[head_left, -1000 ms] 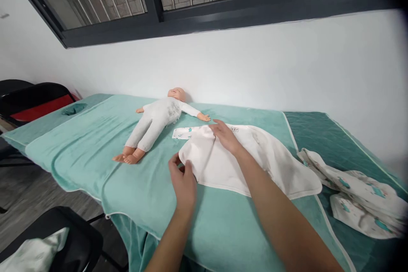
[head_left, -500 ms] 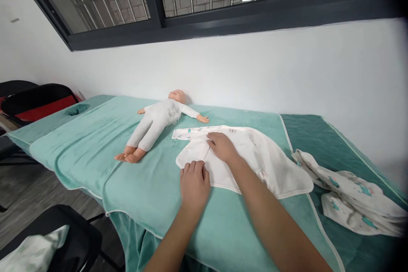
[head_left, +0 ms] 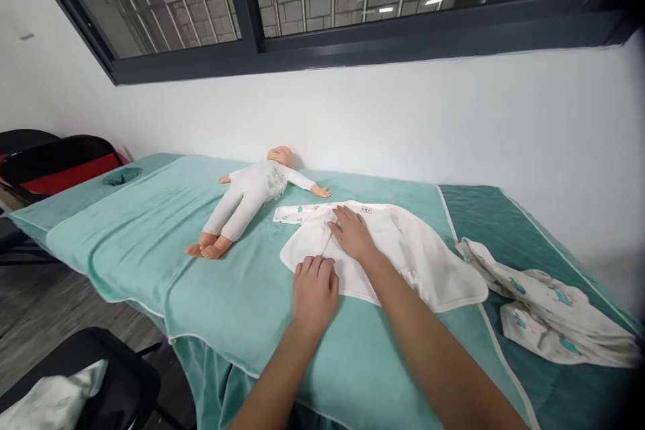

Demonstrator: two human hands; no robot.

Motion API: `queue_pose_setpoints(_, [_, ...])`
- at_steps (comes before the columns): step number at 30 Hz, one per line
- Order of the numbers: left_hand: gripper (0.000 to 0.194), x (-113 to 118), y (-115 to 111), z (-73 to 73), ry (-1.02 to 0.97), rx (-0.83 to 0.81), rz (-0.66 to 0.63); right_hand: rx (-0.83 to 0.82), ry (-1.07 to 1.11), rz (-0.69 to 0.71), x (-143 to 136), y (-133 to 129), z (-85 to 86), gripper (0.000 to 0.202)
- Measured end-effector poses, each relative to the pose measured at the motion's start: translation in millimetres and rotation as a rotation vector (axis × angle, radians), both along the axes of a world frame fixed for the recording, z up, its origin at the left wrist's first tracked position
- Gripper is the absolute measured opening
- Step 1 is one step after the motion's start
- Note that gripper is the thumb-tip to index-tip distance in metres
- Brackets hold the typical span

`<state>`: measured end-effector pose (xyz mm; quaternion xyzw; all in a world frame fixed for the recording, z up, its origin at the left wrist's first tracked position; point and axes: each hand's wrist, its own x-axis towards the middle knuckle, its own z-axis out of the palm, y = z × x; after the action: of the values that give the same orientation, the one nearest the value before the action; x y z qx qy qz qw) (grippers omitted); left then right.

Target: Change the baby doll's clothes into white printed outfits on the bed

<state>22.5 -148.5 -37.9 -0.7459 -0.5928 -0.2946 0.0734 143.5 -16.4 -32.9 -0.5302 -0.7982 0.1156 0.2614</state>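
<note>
A white baby top (head_left: 373,248) lies spread out, its plain inner side up and one printed sleeve stretched out to the left. My right hand (head_left: 353,234) rests palm down on its upper middle, fingers extended and slightly apart, below the small neck label. My left hand (head_left: 316,292) lies at the garment's lower left edge with fingers bent down onto the cloth; its fingertips are partly hidden, and no hold shows. To the left, a baby doll (head_left: 252,188) in a white suit lies on its back with arms spread.
A green cover (head_left: 226,309) is spread over the table. Crumpled printed baby clothing (head_left: 549,309) lies on the right. A black chair (head_left: 95,383) holding a pale cloth (head_left: 60,396) stands at lower left. A white wall (head_left: 353,121) with a barred window rises behind the table.
My right hand's fingers have stretched out further toward the top's upper edge. My left hand has shifted slightly right along the lower edge. The camera view has moved a little.
</note>
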Motion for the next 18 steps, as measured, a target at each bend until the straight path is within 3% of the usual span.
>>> queue_pose_setpoints(3, [0.018, -0.6, 1.7, -1.0, -0.009, -0.025, -0.011, 0.015, 0.036, 0.004, 20.5, -12.0, 6.4, 0.049])
queue_pose_setpoints(6, [0.019, 0.1, 3.4, -1.0, -0.021, -0.048, 0.005, 0.088, 0.060, -0.050, 65.0, -14.6, 11.7, 0.049])
queue_pose_setpoints(10, [0.019, 1.5, 4.4, 0.3, -0.020, -0.056, 0.018, 0.183, 0.040, -0.387, 135.2, -14.3, 13.3, 0.049])
queue_pose_setpoints(12, [0.019, 2.1, 4.2, 0.7, -0.011, -0.044, 0.016, 0.040, 0.016, -0.558, 158.7, -18.4, 13.6, 0.047])
queue_pose_setpoints(14, [0.019, 2.6, 3.7, 0.8, 0.001, -0.027, 0.004, -0.151, 0.007, -0.641, 171.2, -24.9, 16.1, 0.043])
queue_pose_setpoints(18, [0.020, 3.9, 2.6, -0.4, 0.035, 0.028, -0.046, -0.295, -0.009, -0.628, 182.3, -36.0, 26.0, 0.042])
